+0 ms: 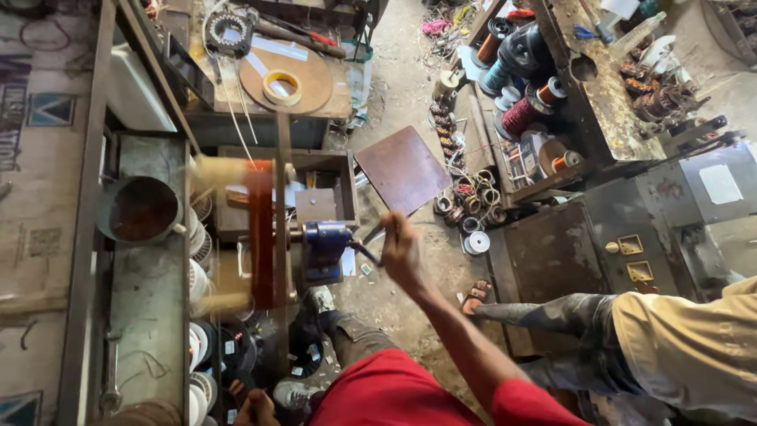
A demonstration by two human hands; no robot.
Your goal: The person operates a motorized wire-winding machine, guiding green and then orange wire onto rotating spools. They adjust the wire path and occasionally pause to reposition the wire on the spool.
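The right hand [402, 251] is closed around the crank handle [367, 251] of a blue hand-operated winding machine [325, 248], which is mounted at the near edge of a wooden workbench [331, 207] in the middle of the scene. To the left of the blue housing the former [260, 233] on the spindle carries an orange-copper band of wire; it is motion-blurred, as are its pale wooden arms, so the spindle is judged to be turning. The band is wide and solidly coloured, which suggests a good number of turns already laid; how many remain cannot be told, as no counter or target is legible. The left hand [258, 409] shows only in part at the near bottom edge, below the former; it appears curled, but whether it grips or guides anything cannot be told. Further left, a dark metal bowl [140, 209] sits on a grey shelf. At the far side a roll of tape [282, 87] lies on a round wooden disc [288, 75]. To the right, spools of wire [524, 110] stand beside a rusty cabinet [599, 95], and small wound coils [473, 201] lie on the floor. A second person in a yellow shirt [694, 347] sits at the near right, uninvolved.
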